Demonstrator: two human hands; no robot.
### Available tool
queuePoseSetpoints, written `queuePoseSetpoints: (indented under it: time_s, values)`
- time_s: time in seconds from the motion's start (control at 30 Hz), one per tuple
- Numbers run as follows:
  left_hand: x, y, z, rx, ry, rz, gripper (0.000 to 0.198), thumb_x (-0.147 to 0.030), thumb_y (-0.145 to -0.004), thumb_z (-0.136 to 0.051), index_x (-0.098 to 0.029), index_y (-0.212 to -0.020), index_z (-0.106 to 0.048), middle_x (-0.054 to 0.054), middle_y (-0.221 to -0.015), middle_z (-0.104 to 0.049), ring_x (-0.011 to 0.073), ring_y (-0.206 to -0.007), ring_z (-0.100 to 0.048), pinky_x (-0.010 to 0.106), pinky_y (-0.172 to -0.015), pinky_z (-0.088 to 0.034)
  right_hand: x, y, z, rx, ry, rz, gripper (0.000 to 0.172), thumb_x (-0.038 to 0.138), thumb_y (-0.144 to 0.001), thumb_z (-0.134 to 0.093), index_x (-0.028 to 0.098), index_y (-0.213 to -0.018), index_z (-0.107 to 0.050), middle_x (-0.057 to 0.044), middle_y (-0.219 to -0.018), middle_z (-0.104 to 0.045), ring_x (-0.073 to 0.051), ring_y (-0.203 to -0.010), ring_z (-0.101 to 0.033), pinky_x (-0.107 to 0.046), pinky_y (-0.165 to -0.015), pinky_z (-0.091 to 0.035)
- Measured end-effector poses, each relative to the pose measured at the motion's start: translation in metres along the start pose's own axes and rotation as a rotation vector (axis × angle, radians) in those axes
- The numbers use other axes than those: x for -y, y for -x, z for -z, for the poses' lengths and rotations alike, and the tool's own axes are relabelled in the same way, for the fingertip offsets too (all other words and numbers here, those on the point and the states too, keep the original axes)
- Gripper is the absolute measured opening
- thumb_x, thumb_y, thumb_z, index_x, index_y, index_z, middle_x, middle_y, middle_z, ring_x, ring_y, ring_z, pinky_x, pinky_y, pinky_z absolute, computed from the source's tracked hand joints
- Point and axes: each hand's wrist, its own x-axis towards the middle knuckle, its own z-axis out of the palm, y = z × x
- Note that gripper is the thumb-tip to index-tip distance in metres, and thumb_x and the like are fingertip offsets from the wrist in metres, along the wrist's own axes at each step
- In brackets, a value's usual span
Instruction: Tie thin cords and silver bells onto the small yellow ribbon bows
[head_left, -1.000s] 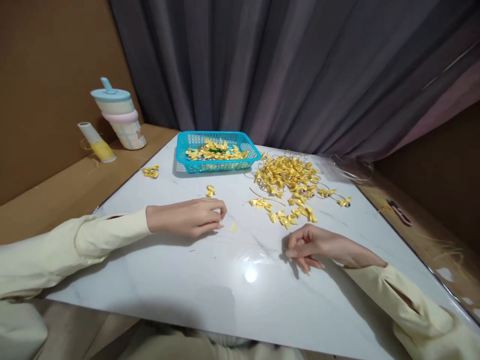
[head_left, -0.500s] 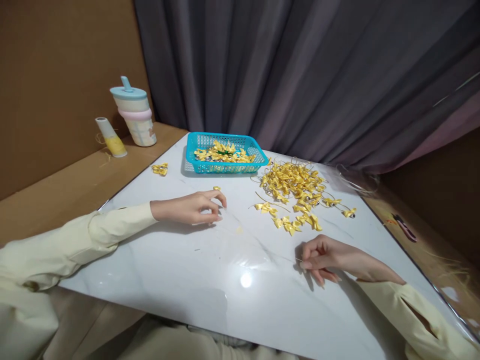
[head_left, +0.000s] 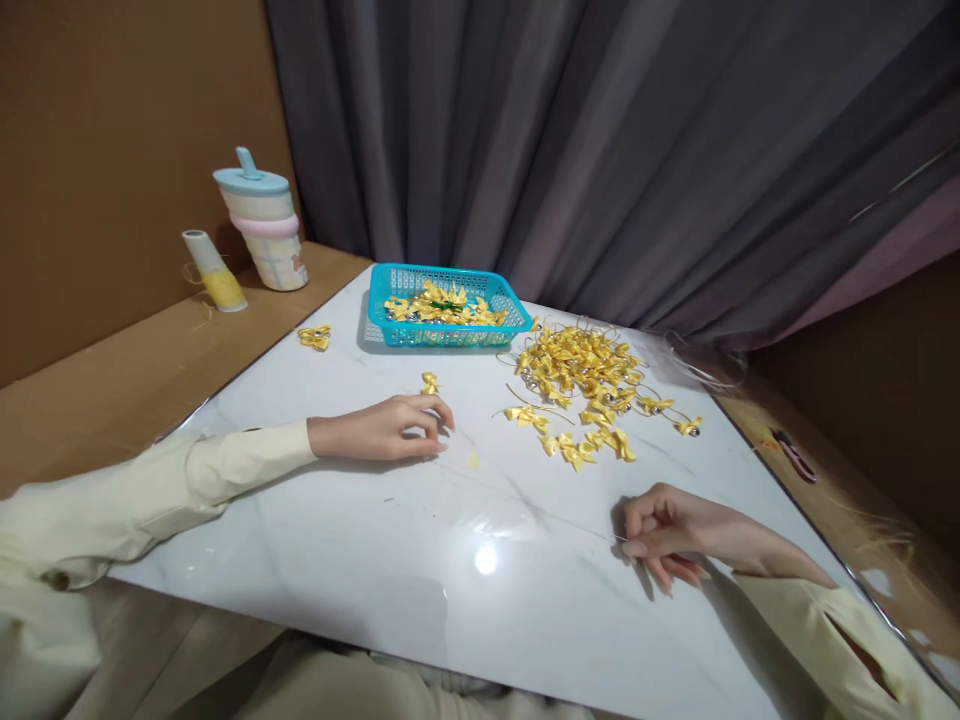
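Observation:
My right hand [head_left: 664, 535] is above the right front of the white marble-patterned table [head_left: 337, 570], pinching a thin clear thread [head_left: 619, 540] between thumb and fingers. Faintly, the thread runs left across the tabletop towards my left hand [head_left: 397, 428]. That hand rests low on the table with bent fingers, its thumb and fingertips close together at the thread's other end; the exact grip is hard to see. Just behind it lies a single small yellow ribbon bow [head_left: 430, 383]. A heap of yellow bows with small silver bells and cords [head_left: 581, 360] lies beyond, between the hands.
A turquoise basket [head_left: 450, 339] with more bows stands at the back. Several bows [head_left: 315, 337] lie at the left edge. On the brown surface are a tumbler [head_left: 268, 240], a thread cone [head_left: 217, 275] and, at right, small snips [head_left: 793, 455]. A grey curtain [head_left: 480, 120] hangs behind.
My right hand has moved right and slightly nearer to me, drawing the thread along. My left hand has shifted slightly towards me, showing more of the single bow behind it.

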Motion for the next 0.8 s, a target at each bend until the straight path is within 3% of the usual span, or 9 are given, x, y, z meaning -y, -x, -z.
queuePoseSetpoints:
  time_s: [0.33, 0.47, 0.7, 0.8]
  values:
    - [-0.002, -0.011, -0.016, -0.020, 0.029, -0.043, 0.019, -0.021, -0.088, -0.050, -0.013, -0.074, -0.060, 0.009, -0.102, -0.057, 0.0146, -0.092, -0.056, 0.028, -0.085, -0.042, -0.023, 0.012, 0.022, 0.066, 0.020, -0.051, 0.031, 0.035, -0.076, -0.067, 0.011, -0.061, -0.055, -0.007, -0.057, -0.067, -0.004, -0.034, -0.049, -0.012, -0.029, -0.023]
    - [-0.003, -0.014, -0.020, -0.016, 0.043, -0.044, 0.019, -0.022, -0.089, -0.049, -0.014, -0.076, -0.060, 0.008, -0.103, -0.057, 0.0142, -0.092, -0.056, 0.027, -0.083, -0.042, -0.029, 0.019, 0.027, 0.080, -0.013, -0.080, 0.031, 0.035, -0.076, -0.068, 0.013, -0.061, -0.053, -0.008, -0.059, -0.068, -0.007, -0.037, -0.054, -0.014, -0.034, -0.034]
    - [-0.007, -0.020, -0.024, -0.012, 0.047, -0.082, 0.019, -0.022, -0.088, -0.049, -0.015, -0.074, -0.060, 0.009, -0.102, -0.057, 0.0144, -0.089, -0.057, 0.027, -0.081, -0.044, -0.033, 0.031, 0.034, 0.015, -0.015, -0.147, 0.028, 0.038, -0.072, -0.070, 0.017, -0.060, -0.056, -0.009, -0.059, -0.068, -0.010, -0.041, -0.057, -0.019, -0.039, -0.038]
    - [-0.008, -0.023, -0.027, -0.009, 0.056, -0.099, 0.018, -0.022, -0.089, -0.049, -0.014, -0.077, -0.061, 0.009, -0.102, -0.058, 0.0144, -0.091, -0.057, 0.027, -0.082, -0.044, -0.031, 0.035, 0.036, 0.011, -0.002, -0.157, 0.031, 0.042, -0.069, -0.071, 0.017, -0.058, -0.055, -0.009, -0.058, -0.068, -0.011, -0.041, -0.057, -0.019, -0.038, -0.034]
